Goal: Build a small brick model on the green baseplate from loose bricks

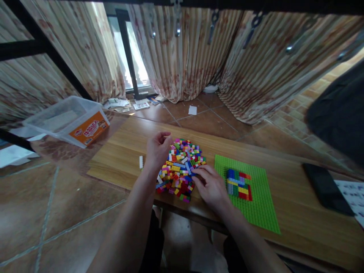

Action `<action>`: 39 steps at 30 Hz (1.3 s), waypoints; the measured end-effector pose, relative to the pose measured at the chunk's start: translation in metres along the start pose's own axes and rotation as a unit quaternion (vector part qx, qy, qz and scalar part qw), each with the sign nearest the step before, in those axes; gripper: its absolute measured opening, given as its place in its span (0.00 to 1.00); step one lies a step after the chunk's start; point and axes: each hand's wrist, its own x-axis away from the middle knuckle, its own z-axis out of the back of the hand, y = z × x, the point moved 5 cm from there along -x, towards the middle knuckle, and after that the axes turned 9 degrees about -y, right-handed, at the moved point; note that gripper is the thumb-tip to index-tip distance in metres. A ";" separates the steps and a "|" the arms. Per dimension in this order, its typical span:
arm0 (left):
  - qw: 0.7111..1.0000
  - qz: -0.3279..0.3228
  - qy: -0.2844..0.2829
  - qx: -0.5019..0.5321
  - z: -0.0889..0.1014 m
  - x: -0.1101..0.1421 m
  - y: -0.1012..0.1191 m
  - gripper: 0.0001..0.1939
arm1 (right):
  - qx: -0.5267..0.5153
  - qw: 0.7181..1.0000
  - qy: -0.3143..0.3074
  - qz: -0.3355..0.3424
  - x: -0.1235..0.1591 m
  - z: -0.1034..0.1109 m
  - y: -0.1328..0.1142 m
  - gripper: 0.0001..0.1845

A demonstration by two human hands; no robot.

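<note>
A heap of small coloured bricks (182, 163) lies on the wooden table (125, 151). My left hand (157, 151) hovers over the heap's left edge with fingers curled together in a pinch; what they hold is too small to name. My right hand (209, 185) rests at the heap's right side, fingertips spread and touching the bricks. Right of it lies a green baseplate (256, 197) carrying a small block of blue, yellow, red and green bricks (239, 184). A single white brick (140, 162) lies apart, left of my left hand.
A clear plastic tub with an orange label (69, 119) stands on the floor at the left. A black phone (327, 188) and a printed sheet (354, 195) lie on the table's right end. Curtains, scattered papers and a dark object at the upper right surround the table.
</note>
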 end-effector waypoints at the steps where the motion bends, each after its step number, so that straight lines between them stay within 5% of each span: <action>1: 1.000 0.000 -0.002 0.002 0.001 0.000 -0.001 0.09 | 0.003 1.000 0.002 0.004 -0.001 -0.001 -0.002 0.10; 16: 1.000 -0.006 0.005 0.019 0.006 -0.003 -0.004 0.10 | 0.007 0.999 0.008 0.046 -0.013 -0.013 -0.031 0.11; 28: 0.999 -0.002 0.010 0.053 0.008 0.000 -0.001 0.08 | 0.077 0.996 -0.043 -0.028 -0.042 -0.033 -0.044 0.09; 39: 0.998 0.004 0.013 0.055 0.015 0.003 0.001 0.08 | 0.104 0.993 -0.018 -0.061 -0.047 -0.033 -0.038 0.09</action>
